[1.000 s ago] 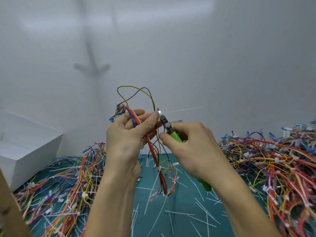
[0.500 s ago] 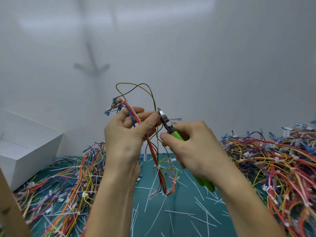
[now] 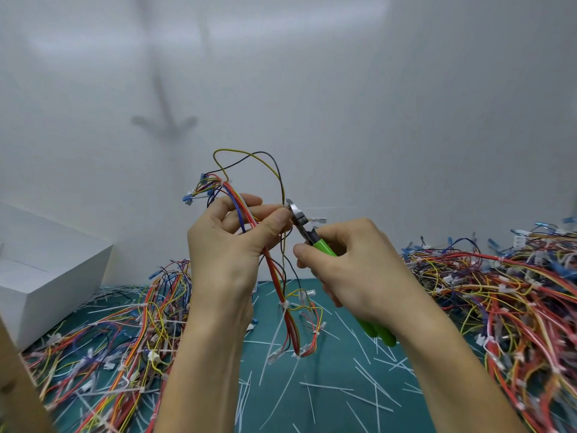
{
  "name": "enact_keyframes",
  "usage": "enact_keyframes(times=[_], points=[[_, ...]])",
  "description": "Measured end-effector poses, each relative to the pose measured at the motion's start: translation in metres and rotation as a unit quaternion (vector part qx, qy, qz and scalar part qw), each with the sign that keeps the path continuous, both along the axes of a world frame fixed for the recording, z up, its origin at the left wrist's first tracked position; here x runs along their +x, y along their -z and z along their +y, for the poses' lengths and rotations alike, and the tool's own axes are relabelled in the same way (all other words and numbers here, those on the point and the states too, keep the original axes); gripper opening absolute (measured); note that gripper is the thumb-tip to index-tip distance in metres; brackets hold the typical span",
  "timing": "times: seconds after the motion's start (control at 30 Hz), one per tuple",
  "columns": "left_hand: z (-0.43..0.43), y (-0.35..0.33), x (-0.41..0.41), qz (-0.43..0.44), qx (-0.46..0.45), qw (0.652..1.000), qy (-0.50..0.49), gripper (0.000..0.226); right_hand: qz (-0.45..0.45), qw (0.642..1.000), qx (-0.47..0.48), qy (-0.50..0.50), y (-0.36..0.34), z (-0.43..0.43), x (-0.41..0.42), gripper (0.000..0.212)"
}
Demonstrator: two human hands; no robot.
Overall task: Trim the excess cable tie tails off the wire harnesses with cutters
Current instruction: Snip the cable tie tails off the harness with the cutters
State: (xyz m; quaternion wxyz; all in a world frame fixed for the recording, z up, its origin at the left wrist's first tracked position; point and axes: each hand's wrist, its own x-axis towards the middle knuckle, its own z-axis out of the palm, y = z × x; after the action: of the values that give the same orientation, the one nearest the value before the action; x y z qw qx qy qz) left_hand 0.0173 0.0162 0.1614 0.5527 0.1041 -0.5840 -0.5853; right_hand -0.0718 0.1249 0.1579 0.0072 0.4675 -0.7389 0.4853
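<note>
My left hand grips a multicoloured wire harness held up in front of the wall, thumb and fingers pinching the bundle. Its loose ends hang down to white cable ties and connectors above the mat. My right hand holds green-handled cutters. The metal jaws of the cutters sit right beside my left thumb tip, against the harness. A thin white cable tie tail sticks out to the right behind the jaws. Whether the jaws are closed on it I cannot tell.
A big heap of harnesses lies on the right, another heap on the left. Cut white tie tails litter the teal mat. A white box stands at the left; a brown edge shows at the lower left.
Both hands rose slightly with the harness. The cutters' jaws stayed at my left thumb tip, and my right hand shifted a little down the green handles.
</note>
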Motion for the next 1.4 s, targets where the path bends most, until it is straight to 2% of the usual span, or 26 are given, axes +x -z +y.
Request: enact_keyframes(times=[0.43, 0.87, 1.13, 1.4], points=[[-0.0029, 0.0018, 0.0010, -0.007, -0.049, 0.999, -0.021, 0.030, 0.006, 1.000, -0.006, 0.003, 0.0015, 0.0025, -0.0011, 0.025], [-0.0029, 0.0003, 0.0046, 0.009, -0.051, 0.999, 0.002, 0.026, -0.109, 0.988, -0.044, -0.100, 0.0081, -0.0051, -0.0029, 0.027], [-0.0007, 0.0009, 0.0024, 0.021, -0.032, 0.999, 0.000, 0.026, -0.215, 0.956, -0.044, -0.193, 0.0033, -0.0024, -0.0002, 0.026], [-0.0007, 0.0006, 0.0007, 0.035, 0.006, 0.999, 0.010, 0.024, -0.267, 0.937, -0.045, -0.222, -0.0007, -0.0011, 0.0044, 0.028]])
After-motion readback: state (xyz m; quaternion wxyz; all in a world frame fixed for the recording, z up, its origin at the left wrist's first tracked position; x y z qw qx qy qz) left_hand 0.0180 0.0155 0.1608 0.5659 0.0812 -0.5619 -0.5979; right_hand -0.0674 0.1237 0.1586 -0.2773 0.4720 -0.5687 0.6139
